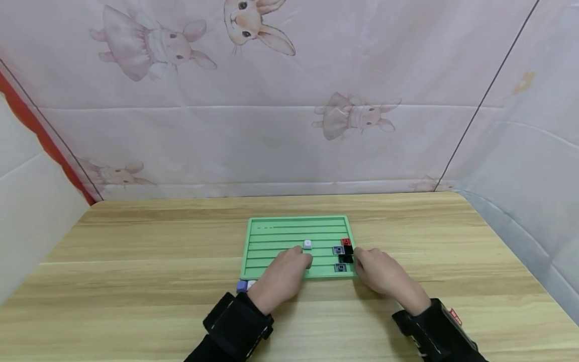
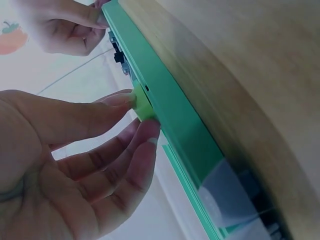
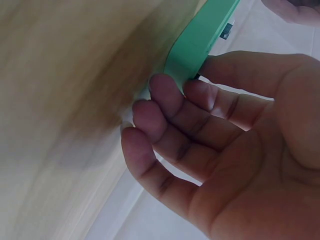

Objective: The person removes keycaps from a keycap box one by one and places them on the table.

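Note:
A ridged green board [image 1: 276,246] lies on the table in front of me. My left hand [image 1: 287,271] is over its front middle; in the left wrist view its thumb and fingertips pinch a small yellow-green block [image 2: 143,104] right at the board's front edge. My fingers hide that block in the head view. My right hand [image 1: 380,270] is at the board's right end, where curled thumb and index finger grip the corner beside black blocks [image 1: 347,259]. A red block [image 1: 346,242] and grey-faced blocks [image 1: 338,250] sit next to these. A white block [image 1: 307,244] stands mid-board, just beyond my left fingertips.
A blue-purple block [image 1: 242,286] and a white block [image 1: 251,284] lie on the wooden table [image 1: 149,281], off the board's front left corner and close to my left wrist. Behind the table hangs a rabbit-print cloth [image 1: 253,146].

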